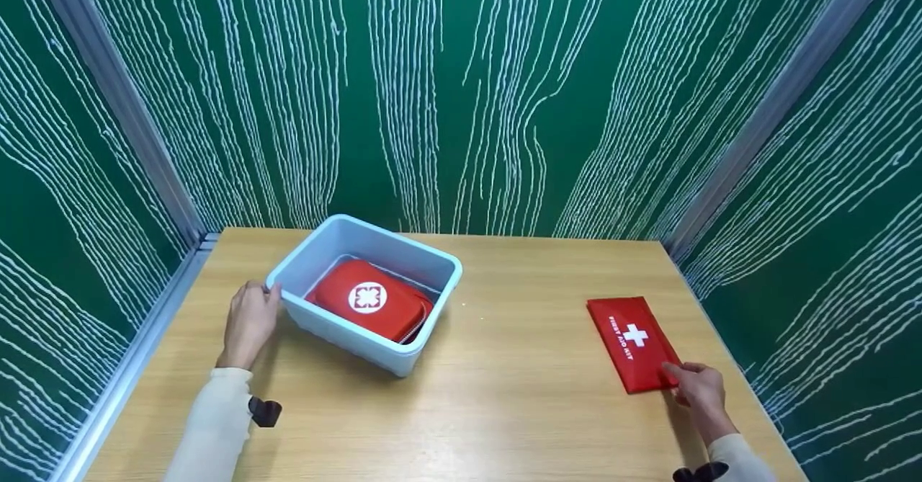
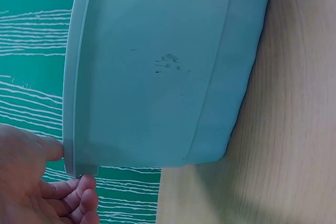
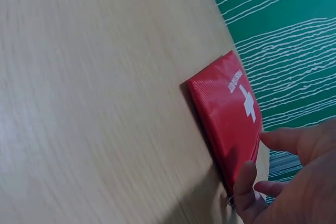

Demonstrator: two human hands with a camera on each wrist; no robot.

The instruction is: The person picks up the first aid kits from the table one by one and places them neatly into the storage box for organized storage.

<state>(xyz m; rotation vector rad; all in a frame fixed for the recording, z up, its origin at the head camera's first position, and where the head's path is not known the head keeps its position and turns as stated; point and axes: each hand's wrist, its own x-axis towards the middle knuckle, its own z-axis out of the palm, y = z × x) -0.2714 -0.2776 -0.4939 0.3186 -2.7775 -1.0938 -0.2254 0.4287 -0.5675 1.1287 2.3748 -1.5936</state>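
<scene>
A light blue plastic bin (image 1: 346, 341) stands at the left of the table. Inside it lies a red zippered first aid case (image 1: 389, 313) with a white round emblem. My left hand (image 1: 250, 320) grips the bin's rim at its left corner, as the left wrist view also shows, thumb on one side and fingers curled below. On the right lies a flat red first aid pouch (image 1: 627, 345) with a white cross and lettering. My right hand (image 1: 700, 392) pinches the pouch's near right corner between thumb and fingers. Part of those fingers is hidden.
The wooden table (image 1: 504, 410) ends at green walls (image 1: 490, 107) with white wavy lines at the back and both sides. Metal posts (image 1: 763, 107) rise at the back corners. A dark wrist device (image 1: 265, 411) sits on the left sleeve.
</scene>
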